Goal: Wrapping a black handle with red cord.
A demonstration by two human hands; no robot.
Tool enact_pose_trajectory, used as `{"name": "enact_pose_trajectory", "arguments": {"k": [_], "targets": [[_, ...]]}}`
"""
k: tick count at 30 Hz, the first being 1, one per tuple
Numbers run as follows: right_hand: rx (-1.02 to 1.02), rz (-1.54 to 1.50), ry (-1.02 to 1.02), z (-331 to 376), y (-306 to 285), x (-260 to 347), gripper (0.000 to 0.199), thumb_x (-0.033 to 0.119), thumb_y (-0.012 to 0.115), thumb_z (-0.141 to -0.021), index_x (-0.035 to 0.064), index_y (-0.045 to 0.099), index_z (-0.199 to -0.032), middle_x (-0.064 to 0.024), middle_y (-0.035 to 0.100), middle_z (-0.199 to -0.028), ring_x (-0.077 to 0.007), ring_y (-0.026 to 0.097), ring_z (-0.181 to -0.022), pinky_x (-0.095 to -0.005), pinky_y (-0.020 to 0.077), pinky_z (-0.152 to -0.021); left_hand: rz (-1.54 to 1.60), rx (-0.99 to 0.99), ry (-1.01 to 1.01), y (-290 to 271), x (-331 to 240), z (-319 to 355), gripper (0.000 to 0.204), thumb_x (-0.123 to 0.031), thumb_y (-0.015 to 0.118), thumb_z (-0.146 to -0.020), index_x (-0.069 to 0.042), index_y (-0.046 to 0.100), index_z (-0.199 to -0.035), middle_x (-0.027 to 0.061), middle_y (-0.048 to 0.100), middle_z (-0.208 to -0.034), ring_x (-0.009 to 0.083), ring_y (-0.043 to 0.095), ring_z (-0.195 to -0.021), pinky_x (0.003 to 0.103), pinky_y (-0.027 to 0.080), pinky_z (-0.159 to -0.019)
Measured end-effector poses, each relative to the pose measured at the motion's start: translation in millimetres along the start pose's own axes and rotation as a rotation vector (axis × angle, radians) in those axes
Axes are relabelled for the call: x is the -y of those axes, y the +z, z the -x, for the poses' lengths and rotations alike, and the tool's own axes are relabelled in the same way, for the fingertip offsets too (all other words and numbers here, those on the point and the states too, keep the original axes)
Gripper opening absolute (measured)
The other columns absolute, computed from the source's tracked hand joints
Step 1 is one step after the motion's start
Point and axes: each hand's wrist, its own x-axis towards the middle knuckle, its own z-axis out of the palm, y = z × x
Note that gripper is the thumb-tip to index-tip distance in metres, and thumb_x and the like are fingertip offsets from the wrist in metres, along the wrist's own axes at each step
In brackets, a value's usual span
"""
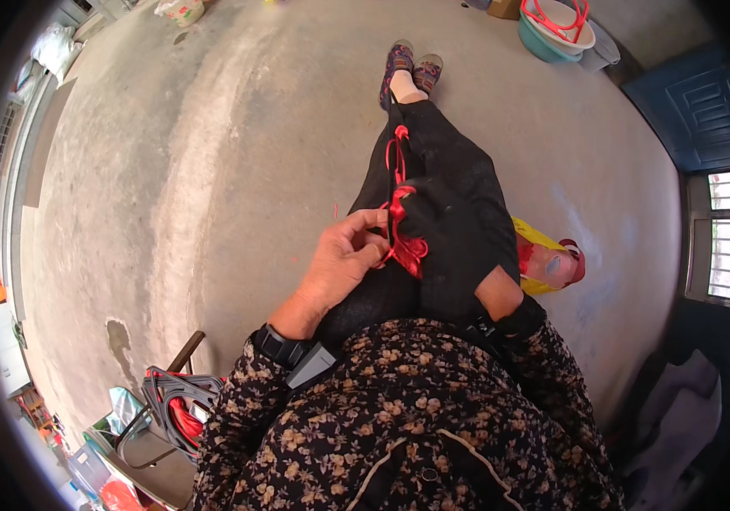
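Observation:
My left hand [339,258] reaches in over my lap, thumb and forefinger pinched together at the edge of a piece of black cloth [454,226]. Red cord [399,162] runs along that edge in loops, with a shiny red bunched piece [406,260] beside my fingertips. On the other side, my right hand [499,294] shows only near the wrist. The black cloth hides its fingers, so what they hold does not show. Below the cloth lie my black trousers [373,294].
A yellow and red bag [544,260] lies on the concrete floor [280,128] to my right. Nested basins [552,38] stand at the far right. At lower left is a chair-like frame [182,353] with a dark grey bag [179,404] on it.

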Motion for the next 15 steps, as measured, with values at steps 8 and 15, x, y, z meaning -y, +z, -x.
{"name": "enact_pose_trajectory", "arguments": {"k": [8, 15], "targets": [[0.147, -0.198, 0.277, 11, -26, -14, 0.033, 0.010, 0.058, -0.092, 0.0027, 0.051, -0.123, -0.0075, 0.055, -0.115, -0.0128, 0.054, -0.102, -0.0265, 0.0475, -0.084, 0.073, -0.104, -0.096, -13, -5, -1, 0.018, -0.009, 0.054, -0.093, -0.001, 0.058, -0.109, 0.0035, 0.063, -0.091, 0.0098, 0.059, -0.071, 0.023, 0.052, -0.064], [-0.032, -0.020, -0.164, -2, -22, 18, 0.039, 0.009, 0.069, -0.076, 0.0025, 0.059, -0.113, -0.0157, 0.056, -0.118, -0.0272, 0.056, -0.107, -0.0361, 0.0460, -0.090, 0.449, -0.007, 0.073, -30, -93, 45, 0.025, -0.026, 0.056, -0.092, -0.003, 0.053, -0.101, 0.0040, 0.059, -0.086, 0.0106, 0.055, -0.064, 0.025, 0.050, -0.057]]}}
